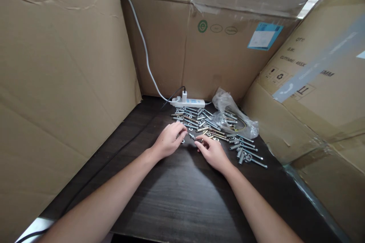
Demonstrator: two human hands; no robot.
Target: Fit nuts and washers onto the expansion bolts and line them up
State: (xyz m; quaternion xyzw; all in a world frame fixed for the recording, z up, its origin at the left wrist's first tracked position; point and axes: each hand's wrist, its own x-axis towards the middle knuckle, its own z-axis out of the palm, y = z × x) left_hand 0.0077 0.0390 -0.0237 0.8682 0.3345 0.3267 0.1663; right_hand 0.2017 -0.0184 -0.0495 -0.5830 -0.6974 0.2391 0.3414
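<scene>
A short metal bolt [192, 136] spans the small gap between my hands, above the dark table. My right hand [212, 152] is closed around its right end, thumb and fingers pinched together. At the bolt's other end, the fingertips of my left hand [170, 139] are pinched. Whatever small part they hold is hidden. A small nut or washer [183, 141] lies just below my left fingers. Behind my hands are rows of silvery bolts [189, 119] with sleeves, nuts and washers, and some brass-coloured bolts [218, 133]. More silvery bolts [246, 150] lie to the right of my right hand.
A white power strip [188, 102] with a plugged-in adapter stands at the back. Its white cable [145, 49] climbs the rear cardboard. A black cable [122, 146] crosses the table's left side. A clear plastic bag [236, 114] covers some bolts. Cardboard walls [65, 64] enclose three sides.
</scene>
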